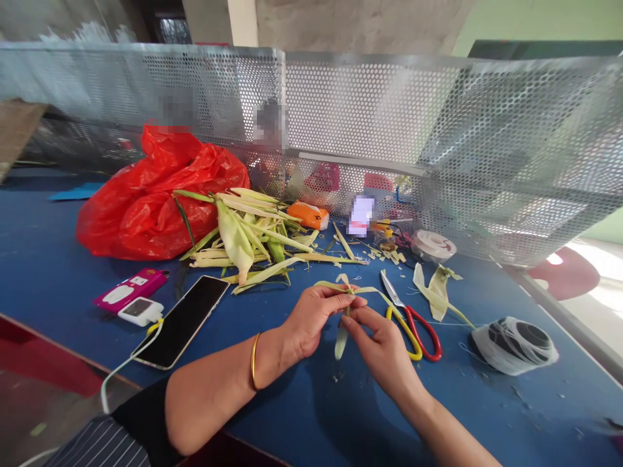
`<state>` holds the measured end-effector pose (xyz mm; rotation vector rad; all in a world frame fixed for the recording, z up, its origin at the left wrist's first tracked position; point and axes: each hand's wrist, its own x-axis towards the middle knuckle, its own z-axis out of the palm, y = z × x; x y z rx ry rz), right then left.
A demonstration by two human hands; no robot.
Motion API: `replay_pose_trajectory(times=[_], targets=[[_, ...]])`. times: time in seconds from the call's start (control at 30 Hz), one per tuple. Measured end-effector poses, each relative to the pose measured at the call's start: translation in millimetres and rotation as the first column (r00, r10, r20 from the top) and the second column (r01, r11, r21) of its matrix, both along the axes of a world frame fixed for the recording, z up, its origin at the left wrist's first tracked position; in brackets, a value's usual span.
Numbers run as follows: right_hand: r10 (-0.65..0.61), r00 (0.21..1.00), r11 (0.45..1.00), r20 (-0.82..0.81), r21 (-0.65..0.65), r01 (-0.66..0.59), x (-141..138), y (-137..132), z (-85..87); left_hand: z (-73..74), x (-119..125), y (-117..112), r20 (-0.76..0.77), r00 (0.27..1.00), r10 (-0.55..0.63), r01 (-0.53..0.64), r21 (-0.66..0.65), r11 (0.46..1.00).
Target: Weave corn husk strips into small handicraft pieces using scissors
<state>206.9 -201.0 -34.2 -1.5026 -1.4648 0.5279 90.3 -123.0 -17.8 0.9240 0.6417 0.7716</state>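
My left hand [315, 316] pinches the middle of a small piece made of pale green corn husk strips [341, 340]. My right hand [382, 340] is closed on the same piece from the right, its fingertips close to those of the left. One strip end hangs down between the hands, and others stick out above and to the right. The fingers hide the middle of the piece. Scissors [411, 321] with one red and one yellow handle lie just right of my hands. A spool of white thread [516, 345] rests farther right.
A pile of corn husks [243, 240] lies beside a red plastic bag [160, 194]. At left are a phone [182, 321], a white charger [141, 311] and a magenta packet [131, 290]. An orange tissue pack [307, 215] and white tape roll [434, 245] stand before the perforated metal screen [350, 110].
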Motion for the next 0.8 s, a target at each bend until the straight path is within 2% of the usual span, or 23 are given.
replay_pose_trajectory(times=[0.07,0.13,0.2,0.37,0.5,0.6,0.7,0.8], targets=[[-0.084,0.991,0.992,0.104,0.103,0.073,6.1,-2.1,5.1,2.1,-1.4,1.5,-0.034,0.999,0.011,-0.01,0.021,1.0],[-0.237,0.958,0.947,0.159,0.257,0.192,14.1,-1.7,9.9,4.0,-2.3,2.0,-0.063,0.998,-0.012,0.013,0.024,1.0],[-0.32,0.927,0.914,0.194,0.32,0.249,22.3,1.8,12.6,5.6,-2.5,1.5,-0.077,0.996,-0.052,0.053,0.008,0.999],[-0.126,0.973,0.988,0.193,0.116,0.104,30.7,10.6,9.1,5.6,-0.8,0.0,-0.103,0.994,-0.03,0.035,0.045,0.998],[-0.156,0.962,0.984,0.222,0.115,0.133,25.3,6.7,9.0,1.8,0.4,0.0,-0.156,0.988,-0.005,0.028,0.147,0.989],[-0.152,0.96,0.986,0.234,0.104,0.131,22.5,2.0,12.7,1.6,0.7,-1.0,-0.197,0.98,0.013,0.021,0.175,0.984],[-0.121,0.976,0.992,0.18,0.051,0.113,23.0,0.1,15.2,4.1,0.2,-0.7,-0.225,0.972,0.063,-0.012,0.22,0.976],[-0.126,0.988,0.992,0.084,-0.021,0.128,25.2,2.4,14.0,6.0,-1.0,2.3,-0.219,0.976,0.007,0.04,0.21,0.977]])
